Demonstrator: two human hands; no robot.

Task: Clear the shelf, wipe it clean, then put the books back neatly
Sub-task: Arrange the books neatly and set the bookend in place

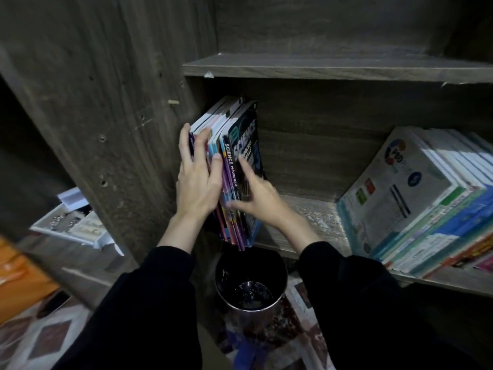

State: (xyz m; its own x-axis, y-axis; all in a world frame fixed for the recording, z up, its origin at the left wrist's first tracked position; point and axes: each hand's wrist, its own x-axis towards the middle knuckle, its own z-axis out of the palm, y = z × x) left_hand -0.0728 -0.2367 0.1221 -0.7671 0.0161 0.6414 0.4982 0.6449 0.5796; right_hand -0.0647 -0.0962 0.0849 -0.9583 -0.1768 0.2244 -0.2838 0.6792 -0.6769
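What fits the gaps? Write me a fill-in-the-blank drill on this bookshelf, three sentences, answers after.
The upright books stand at the ____ end of the shelf.
The dark cover nearest the right hand reads ____ in big letters.
The round bin stands ____ the shelf.
Missing words: left; SCIENCE; below.

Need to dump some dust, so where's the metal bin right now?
In the head view, the metal bin stands on the floor at bottom centre, directly below the shelf edge and the upright Science books at its left end.
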